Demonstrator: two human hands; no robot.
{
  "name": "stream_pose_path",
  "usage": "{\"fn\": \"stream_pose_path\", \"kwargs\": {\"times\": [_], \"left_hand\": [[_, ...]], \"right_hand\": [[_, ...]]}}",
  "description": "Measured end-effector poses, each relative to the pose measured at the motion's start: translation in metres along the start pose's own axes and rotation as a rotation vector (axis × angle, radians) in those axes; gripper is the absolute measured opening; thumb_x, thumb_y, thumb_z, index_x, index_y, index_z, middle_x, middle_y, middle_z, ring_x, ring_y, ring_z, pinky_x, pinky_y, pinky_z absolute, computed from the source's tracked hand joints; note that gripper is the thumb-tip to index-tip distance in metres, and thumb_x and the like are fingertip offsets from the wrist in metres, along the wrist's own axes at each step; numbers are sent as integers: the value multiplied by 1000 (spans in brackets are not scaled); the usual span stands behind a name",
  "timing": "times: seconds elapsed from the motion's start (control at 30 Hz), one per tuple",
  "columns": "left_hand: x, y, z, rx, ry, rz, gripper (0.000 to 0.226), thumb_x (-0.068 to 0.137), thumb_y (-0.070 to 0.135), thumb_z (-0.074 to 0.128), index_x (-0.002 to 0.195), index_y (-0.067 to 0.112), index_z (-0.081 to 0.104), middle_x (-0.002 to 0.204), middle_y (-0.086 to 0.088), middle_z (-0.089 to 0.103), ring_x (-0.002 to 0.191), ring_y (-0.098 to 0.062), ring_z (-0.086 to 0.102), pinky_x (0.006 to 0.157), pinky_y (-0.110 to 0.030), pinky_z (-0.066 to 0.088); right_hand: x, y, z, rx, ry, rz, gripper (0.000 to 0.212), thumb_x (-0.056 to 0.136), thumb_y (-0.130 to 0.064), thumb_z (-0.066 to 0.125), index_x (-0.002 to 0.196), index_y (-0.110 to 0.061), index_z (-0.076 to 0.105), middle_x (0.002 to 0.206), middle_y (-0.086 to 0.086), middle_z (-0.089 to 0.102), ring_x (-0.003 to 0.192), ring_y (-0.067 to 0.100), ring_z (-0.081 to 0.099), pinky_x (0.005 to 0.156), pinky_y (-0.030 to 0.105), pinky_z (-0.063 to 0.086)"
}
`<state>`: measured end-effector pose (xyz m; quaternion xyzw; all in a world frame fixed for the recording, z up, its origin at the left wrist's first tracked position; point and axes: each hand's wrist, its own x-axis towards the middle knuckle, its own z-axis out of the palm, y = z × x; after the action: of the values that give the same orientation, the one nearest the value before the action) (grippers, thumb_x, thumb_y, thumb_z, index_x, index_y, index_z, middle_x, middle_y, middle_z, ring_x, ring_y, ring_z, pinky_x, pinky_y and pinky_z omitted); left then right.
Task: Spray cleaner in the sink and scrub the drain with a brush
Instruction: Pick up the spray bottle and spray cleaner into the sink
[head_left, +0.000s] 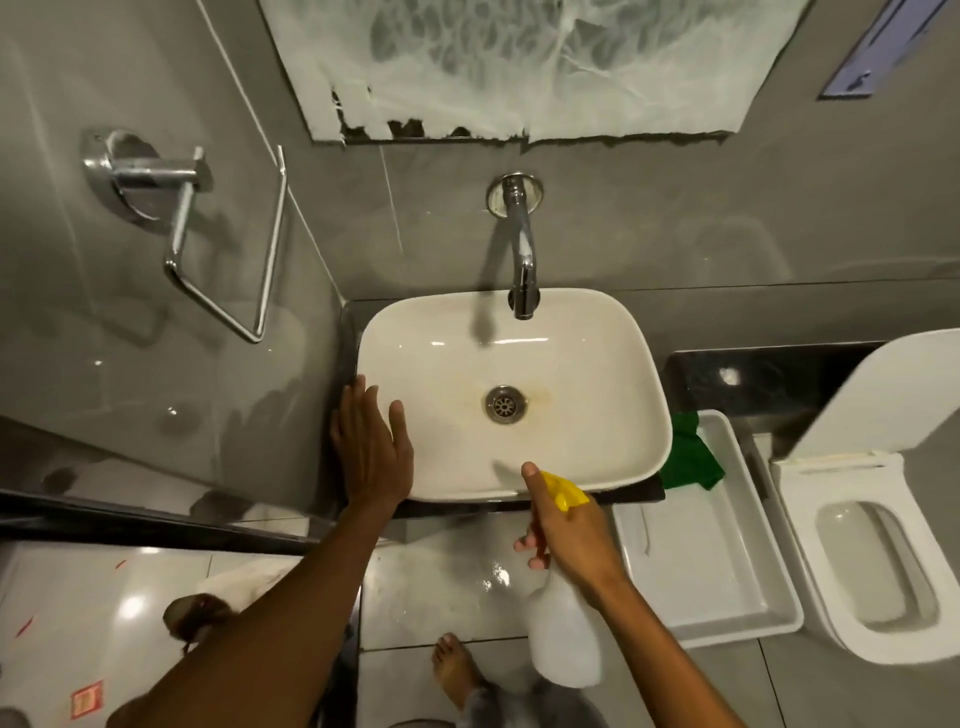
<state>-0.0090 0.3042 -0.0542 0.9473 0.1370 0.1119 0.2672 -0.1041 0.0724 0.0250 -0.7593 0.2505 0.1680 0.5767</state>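
A white rectangular sink (597, 374) sits on a dark counter, with a round metal drain (505, 404) in its middle and yellowish staining around it. My right hand (566, 530) is shut on a white spray bottle (563, 634) with a yellow nozzle (566, 491), held at the sink's front edge and pointing into the basin. My left hand (371, 447) lies flat, fingers apart, on the sink's left front rim. No brush is in view.
A chrome tap (522, 244) comes out of the wall over the sink's back edge. A white tray (711, 545) holding a green cloth (693, 457) stands to the right, then a toilet (872, 556) with its lid up. A chrome towel holder (182, 208) is on the left wall.
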Motion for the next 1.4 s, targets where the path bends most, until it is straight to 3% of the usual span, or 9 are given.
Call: {"fn": "stream_pose_path", "kwargs": {"times": [0.13,0.3,0.4,0.57,0.7,0.87,1.03,1.13,1.4], "left_hand": [[1,-3,2,-34,2,12,49,111,36,39,147,5,53,167,-15,44,155,-38,39,126,-57,30],[1,-5,3,-66,-23,3,53,110,41,38,149,7,51,169,-13,40,157,-37,36,128,-54,30],[0,-6,4,-83,-34,3,55,110,43,37,149,8,50,170,-12,38,157,-36,35,128,-54,30],[-1,-7,4,-88,-38,3,56,109,46,35,149,9,50,170,-12,38,157,-36,36,127,-55,31],[-1,-8,4,-103,-41,7,57,109,48,36,149,10,50,171,-11,37,156,-36,36,127,-55,32],[-1,-7,2,-105,-48,10,57,109,46,37,149,8,50,171,-13,37,157,-36,35,128,-55,31],[-1,-6,2,-131,-33,12,57,109,45,39,149,7,50,169,-14,40,158,-35,35,129,-52,32],[-2,-6,2,-148,-27,6,57,109,46,38,149,7,50,169,-14,40,158,-34,35,129,-51,32],[-1,-8,3,-164,-26,9,58,109,47,38,150,8,49,169,-13,40,159,-34,34,129,-51,32]], "right_hand": [[-2,-5,-4,94,0,22,54,92,-76,56,74,-28,73,79,13,80,78,31,81,58,39,66],[0,-3,-18,112,99,11,59,91,-77,56,77,-22,70,69,24,70,64,24,80,53,32,63],[-3,-4,-29,146,169,-21,56,95,-76,52,74,-27,71,77,6,82,69,14,79,53,27,63],[-5,0,-49,135,352,-89,59,100,-71,48,76,-21,69,64,9,77,57,16,75,50,11,55],[-9,11,-55,178,429,-88,64,99,-74,46,86,-18,75,76,-2,83,69,-3,75,50,1,51],[-12,21,-49,180,392,-39,60,92,-80,52,78,-26,74,62,5,76,64,19,80,51,20,61],[-22,25,-19,139,232,-3,54,88,-82,54,74,-34,74,66,9,78,65,20,81,55,32,66],[-26,25,0,139,159,-10,44,92,-75,57,86,-36,78,70,7,79,71,23,83,63,45,70],[-27,8,20,100,73,-44,45,96,-72,55,78,-36,75,72,7,81,80,30,82,75,50,70]]}}
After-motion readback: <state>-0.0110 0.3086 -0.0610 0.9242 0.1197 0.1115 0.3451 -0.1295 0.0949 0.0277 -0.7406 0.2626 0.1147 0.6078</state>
